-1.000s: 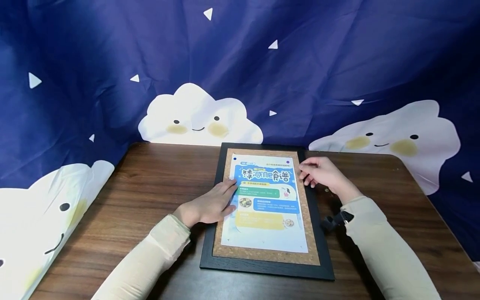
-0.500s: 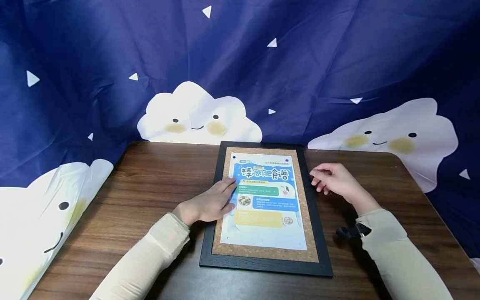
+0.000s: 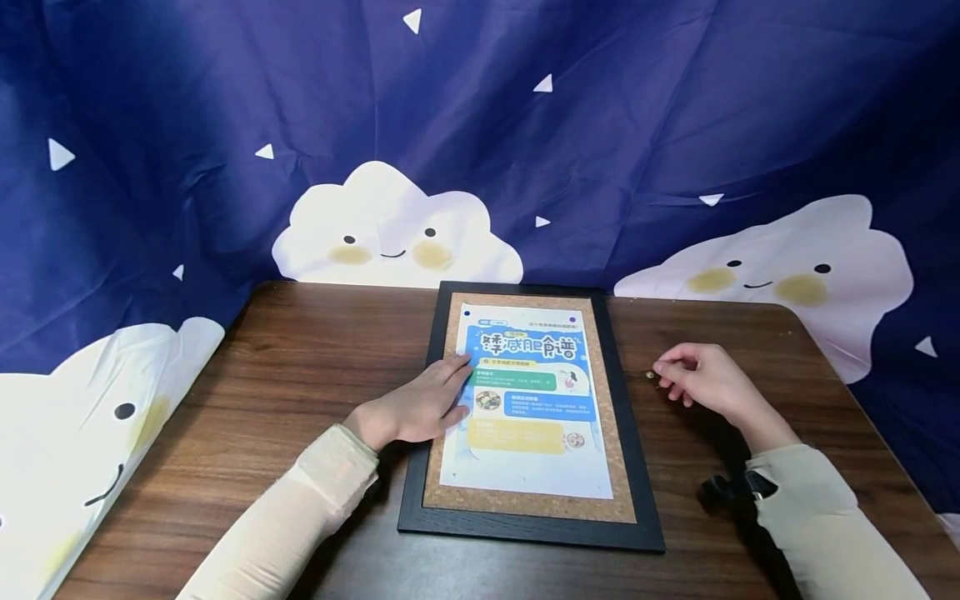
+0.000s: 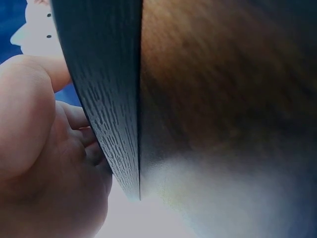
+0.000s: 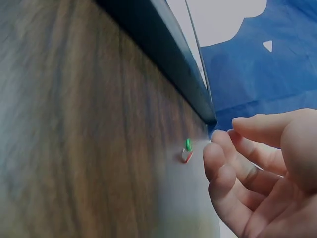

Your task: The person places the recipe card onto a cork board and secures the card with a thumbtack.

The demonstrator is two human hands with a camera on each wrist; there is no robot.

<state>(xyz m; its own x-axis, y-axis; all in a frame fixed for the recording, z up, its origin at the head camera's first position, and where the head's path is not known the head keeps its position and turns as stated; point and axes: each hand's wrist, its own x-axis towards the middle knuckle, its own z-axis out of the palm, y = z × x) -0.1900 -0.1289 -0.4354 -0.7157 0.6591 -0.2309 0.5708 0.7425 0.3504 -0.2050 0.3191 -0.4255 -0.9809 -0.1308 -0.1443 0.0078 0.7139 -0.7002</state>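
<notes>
A cork board with a black frame lies on the table, bearing a printed Chinese-text poster. A blue pushpin and a purple pushpin sit at the poster's upper corners. My left hand rests across the board's left edge, fingers extended onto the paper. To the right of the board hovers my right hand, fingers loosely bent, beside small pushpins. In the right wrist view, a green piece and a red-and-white piece lie below the fingertips, with nothing seen between thumb and fingers.
The brown wooden table extends on both sides of the board. Behind it hangs a dark blue curtain with white clouds and triangles. A black wrist device is strapped at the right cuff.
My right hand has moved away from the board's upper right edge, rightward and nearer, to the small pieces on the table. The left hand has stayed on the board.
</notes>
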